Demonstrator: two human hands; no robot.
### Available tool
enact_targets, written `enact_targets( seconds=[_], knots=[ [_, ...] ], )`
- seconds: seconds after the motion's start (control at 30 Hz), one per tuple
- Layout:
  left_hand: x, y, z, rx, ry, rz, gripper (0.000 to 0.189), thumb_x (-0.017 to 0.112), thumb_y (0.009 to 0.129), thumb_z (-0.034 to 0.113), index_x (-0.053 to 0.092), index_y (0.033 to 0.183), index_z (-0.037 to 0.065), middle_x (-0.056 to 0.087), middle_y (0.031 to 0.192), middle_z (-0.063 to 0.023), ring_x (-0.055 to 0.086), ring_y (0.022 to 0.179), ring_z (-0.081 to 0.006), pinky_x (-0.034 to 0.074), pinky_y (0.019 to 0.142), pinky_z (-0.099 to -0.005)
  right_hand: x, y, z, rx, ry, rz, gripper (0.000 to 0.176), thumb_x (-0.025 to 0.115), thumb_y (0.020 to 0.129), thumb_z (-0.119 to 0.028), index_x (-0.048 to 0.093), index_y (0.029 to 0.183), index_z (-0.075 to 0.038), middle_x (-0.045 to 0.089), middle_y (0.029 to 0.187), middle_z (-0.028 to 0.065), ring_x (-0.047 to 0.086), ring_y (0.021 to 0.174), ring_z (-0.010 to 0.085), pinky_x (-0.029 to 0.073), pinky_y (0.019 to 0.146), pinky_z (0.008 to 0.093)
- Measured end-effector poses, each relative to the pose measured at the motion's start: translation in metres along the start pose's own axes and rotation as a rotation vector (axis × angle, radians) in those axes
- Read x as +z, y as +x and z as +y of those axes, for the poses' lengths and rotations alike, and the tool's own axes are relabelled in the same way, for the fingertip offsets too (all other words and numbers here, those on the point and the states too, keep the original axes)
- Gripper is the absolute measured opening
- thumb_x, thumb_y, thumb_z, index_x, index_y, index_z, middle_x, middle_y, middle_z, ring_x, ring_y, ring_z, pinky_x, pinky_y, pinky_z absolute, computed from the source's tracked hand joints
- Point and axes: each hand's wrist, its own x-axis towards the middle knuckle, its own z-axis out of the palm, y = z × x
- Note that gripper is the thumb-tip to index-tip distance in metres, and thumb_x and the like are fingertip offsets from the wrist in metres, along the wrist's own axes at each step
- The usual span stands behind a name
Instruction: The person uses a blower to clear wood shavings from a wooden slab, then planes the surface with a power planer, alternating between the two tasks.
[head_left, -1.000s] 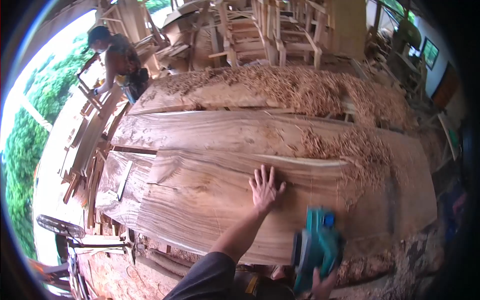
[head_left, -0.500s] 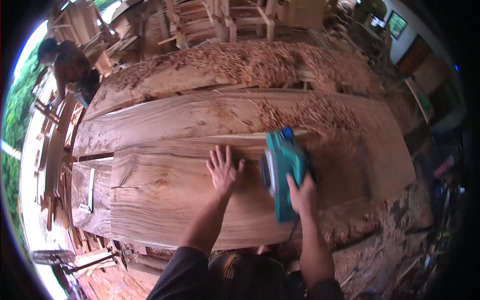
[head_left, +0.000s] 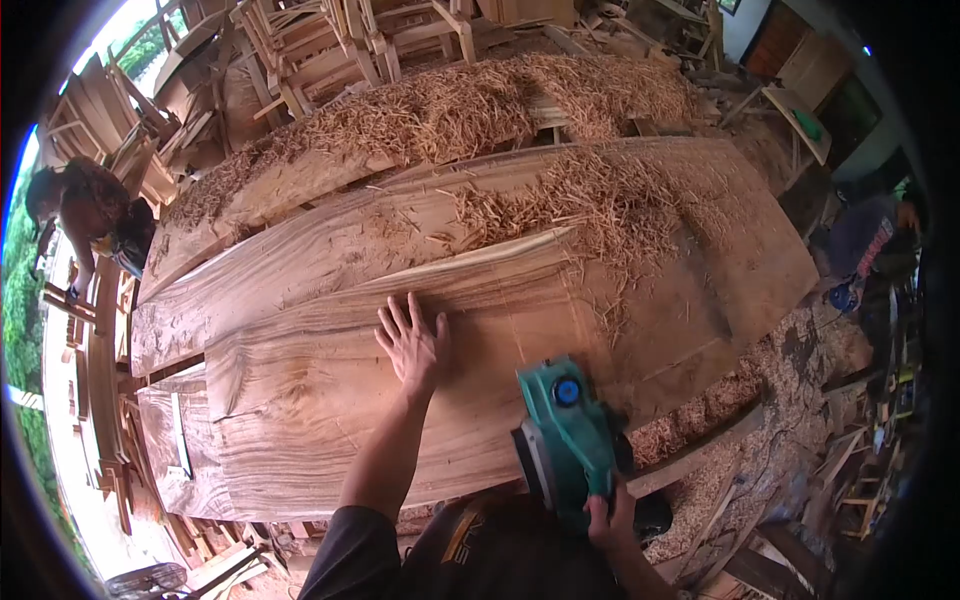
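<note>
My left hand (head_left: 411, 345) lies flat on a wide wooden board (head_left: 300, 400), its fingers spread. The board has dark wavy grain and a pale strip along its far edge. In my right hand (head_left: 611, 515) is the rear handle of a teal electric planer (head_left: 572, 430) with a blue knob on its front. The planer is at the near edge of the board, close to my body, its front end over the wood. Its underside is hidden.
Curly wood shavings (head_left: 600, 200) lie heaped on the boards beyond. A metal straightedge (head_left: 181, 435) rests at the left end. One person (head_left: 90, 215) bends at the far left, another (head_left: 868, 240) is at the right. Stacked wooden frames (head_left: 350, 40) stand at the back.
My right hand has drawn the planer back toward my body, from mid-board to the near edge. My left hand stays flat on the board. The view has turned, bringing a person into sight at right.
</note>
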Motion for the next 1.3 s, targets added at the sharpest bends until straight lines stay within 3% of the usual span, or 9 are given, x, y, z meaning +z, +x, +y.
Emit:
enact_targets(
  seconds=[0.07, 0.2, 0.37, 0.5, 0.57, 0.67, 0.73, 0.97, 1.3],
  knots=[
    [0.002, -0.006, 0.000, 0.014, 0.008, 0.031, 0.075, 0.049, 0.099, 0.055, 0.032, 0.160, 0.014, 0.024, 0.166, -0.0215, 0.019, 0.154, -0.0430, 0.014, 0.122, -0.0610, -0.003, -0.012, -0.009, 0.111, 0.064, -0.018, 0.057, 0.059, 0.092, -0.020, 0.049, 0.142, 0.006, 0.071, 0.097, 0.0194, 0.071, 0.083, 0.0325, 0.055, 0.080, 0.0417],
    [0.002, -0.006, 0.001, 0.002, 0.018, 0.027, 0.076, 0.050, 0.099, 0.055, 0.031, 0.160, 0.014, 0.024, 0.166, -0.0214, 0.020, 0.153, -0.0431, 0.015, 0.123, -0.0599, 0.018, 0.068, 0.000, -0.203, -0.240, -0.009, 0.043, 0.054, 0.099, -0.018, 0.052, 0.135, 0.004, 0.061, 0.075, 0.0045, 0.057, 0.060, 0.0131, 0.050, 0.059, 0.0294],
    [-0.002, -0.007, 0.001, -0.002, -0.007, 0.027, 0.075, 0.049, 0.098, 0.055, 0.035, 0.159, 0.013, 0.025, 0.166, -0.0214, 0.020, 0.154, -0.0424, 0.014, 0.123, -0.0593, 0.055, 0.206, -0.086, -0.086, -0.044, 0.033, 0.044, 0.056, 0.103, -0.036, 0.059, 0.133, -0.005, 0.070, 0.103, 0.0277, 0.068, 0.096, 0.0474, 0.054, 0.082, 0.0499],
    [-0.005, -0.006, 0.000, 0.014, -0.020, 0.041, 0.076, 0.050, 0.097, 0.056, 0.036, 0.158, 0.014, 0.027, 0.165, -0.0206, 0.022, 0.153, -0.0419, 0.015, 0.122, -0.0586, 0.074, 0.265, -0.084, -0.151, 0.009, 0.027, 0.049, 0.051, 0.104, -0.044, 0.056, 0.134, -0.006, 0.069, 0.106, 0.0300, 0.065, 0.098, 0.0519, 0.053, 0.081, 0.0540],
    [-0.004, -0.006, -0.001, 0.020, -0.025, 0.051, 0.075, 0.050, 0.097, 0.057, 0.037, 0.158, 0.013, 0.027, 0.165, -0.0201, 0.022, 0.153, -0.0418, 0.016, 0.122, -0.0581, 0.066, 0.247, -0.091, -0.090, -0.031, -0.016, 0.054, 0.048, 0.104, -0.048, 0.052, 0.139, -0.006, 0.068, 0.109, 0.0309, 0.065, 0.101, 0.0516, 0.052, 0.084, 0.0551],
    [-0.002, -0.006, -0.004, 0.027, -0.035, 0.046, 0.075, 0.050, 0.098, 0.057, 0.036, 0.158, 0.014, 0.027, 0.166, -0.0200, 0.021, 0.153, -0.0418, 0.015, 0.122, -0.0585, 0.050, 0.174, -0.069, -0.112, 0.007, 0.036, 0.037, 0.054, 0.106, -0.036, 0.057, 0.125, -0.006, 0.057, 0.072, 0.0029, 0.056, 0.060, 0.0124, 0.047, 0.055, 0.0312],
    [-0.002, -0.009, -0.005, 0.018, -0.035, 0.035, 0.075, 0.049, 0.098, 0.057, 0.035, 0.159, 0.014, 0.026, 0.166, -0.0201, 0.020, 0.153, -0.0418, 0.015, 0.122, -0.0587, 0.029, 0.110, -0.040, -0.083, 0.042, -0.049, 0.047, 0.057, 0.103, -0.026, 0.051, 0.141, 0.001, 0.068, 0.104, 0.0187, 0.068, 0.090, 0.0285, 0.053, 0.082, 0.0397],
    [0.006, -0.004, -0.002, 0.013, 0.041, 0.021, 0.076, 0.046, 0.099, 0.057, 0.031, 0.160, 0.014, 0.024, 0.166, -0.0212, 0.020, 0.153, -0.0429, 0.015, 0.122, -0.0602, -0.012, -0.029, 0.007, -0.029, 0.039, -0.067, 0.048, 0.052, 0.096, -0.016, 0.048, 0.137, 0.007, 0.060, 0.078, 0.0071, 0.057, 0.067, 0.0127, 0.049, 0.064, 0.0284],
    [0.000, -0.003, 0.000, -0.005, 0.012, -0.035, 0.077, 0.043, 0.100, 0.057, 0.028, 0.161, 0.013, 0.020, 0.167, -0.0218, 0.015, 0.154, -0.0446, 0.012, 0.123, -0.0612, 0.041, 0.095, -0.044, -0.126, 0.100, -0.022, 0.037, 0.050, 0.103, -0.018, 0.050, 0.132, 0.004, 0.056, 0.074, 0.0032, 0.056, 0.062, 0.0113, 0.047, 0.059, 0.0269]
  ],
)
